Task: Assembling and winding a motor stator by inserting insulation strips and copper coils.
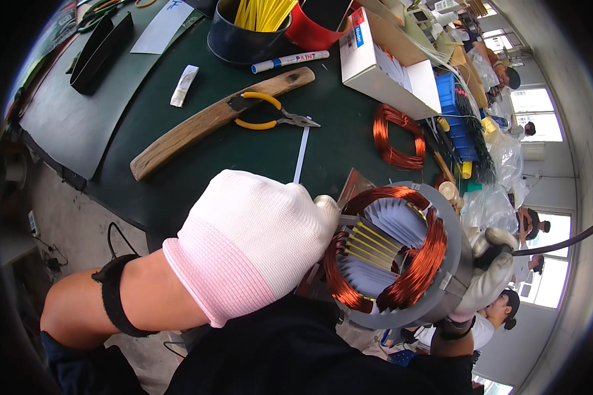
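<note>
My left hand (260, 227), in a white knitted glove with a pink cuff, is closed beside the left side of a motor stator (451, 289). What its fingers hold is hidden behind the fist. Copper wire coils (418, 270) ring the stator's near end, with white paper sheets (395, 224) and yellow strips (369, 243) inside. At the stator's right outer wall is my gloved right hand (487, 283), its fingers curled round a dark piece where a black cable (557, 245) ends. A narrow white strip (302, 155) emerges above my left hand.
Yellow-handled pliers (277, 115) rest by a curved wooden bar (211, 125) on the dark green table. A marker (290, 62), a loose copper coil (398, 137), a white box (389, 59), a blue bin (456, 112) and a dark pot (247, 39) stand around. Other people (501, 309) are at right.
</note>
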`<state>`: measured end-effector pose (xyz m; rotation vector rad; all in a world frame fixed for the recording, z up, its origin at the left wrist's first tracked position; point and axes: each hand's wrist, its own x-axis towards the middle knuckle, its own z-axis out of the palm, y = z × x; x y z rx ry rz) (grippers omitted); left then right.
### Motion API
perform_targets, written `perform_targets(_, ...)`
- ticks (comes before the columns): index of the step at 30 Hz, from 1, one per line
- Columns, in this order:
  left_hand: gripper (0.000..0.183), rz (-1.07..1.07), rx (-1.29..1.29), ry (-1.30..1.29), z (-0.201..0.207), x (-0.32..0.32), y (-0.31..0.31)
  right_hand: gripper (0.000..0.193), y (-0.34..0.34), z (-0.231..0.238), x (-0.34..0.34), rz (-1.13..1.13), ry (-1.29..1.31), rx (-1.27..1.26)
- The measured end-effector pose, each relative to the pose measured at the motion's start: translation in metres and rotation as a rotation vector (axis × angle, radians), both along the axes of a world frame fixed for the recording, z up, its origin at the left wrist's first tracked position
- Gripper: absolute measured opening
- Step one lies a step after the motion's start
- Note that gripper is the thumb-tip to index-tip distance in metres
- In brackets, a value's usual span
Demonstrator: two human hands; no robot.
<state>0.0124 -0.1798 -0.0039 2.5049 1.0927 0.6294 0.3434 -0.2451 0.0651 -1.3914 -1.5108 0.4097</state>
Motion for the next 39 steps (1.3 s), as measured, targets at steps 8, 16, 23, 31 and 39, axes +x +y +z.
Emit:
perform_targets(8, 0.019, 0.049, 0.087, 0.201, 0.011, 0.005, -0.011, 0.049, -0.001, -0.001, -0.002, -0.034, 0.022, 0.000)
perform_targets(16, 0.012, 0.051, -0.003, 0.041, -0.016, 0.007, -0.014, 0.041, 0.007, 0.004, -0.017, -0.155, -0.190, 0.044)
perform_targets(23, 0.010, 0.028, 0.059, -0.009, -0.014, -0.002, -0.005, 0.037, 0.013, 0.007, -0.015, -0.028, -0.149, 0.047)
perform_targets(31, 0.011, 0.297, 0.106, -0.034, -0.022, -0.042, -0.005, 0.034, -0.029, -0.005, 0.019, -0.205, -0.001, 0.188)
perform_targets(39, 0.036, 0.392, 0.028, -0.069, -0.052, -0.035, -0.018, 0.022, -0.075, -0.051, 0.119, -0.471, 0.042, -0.160)
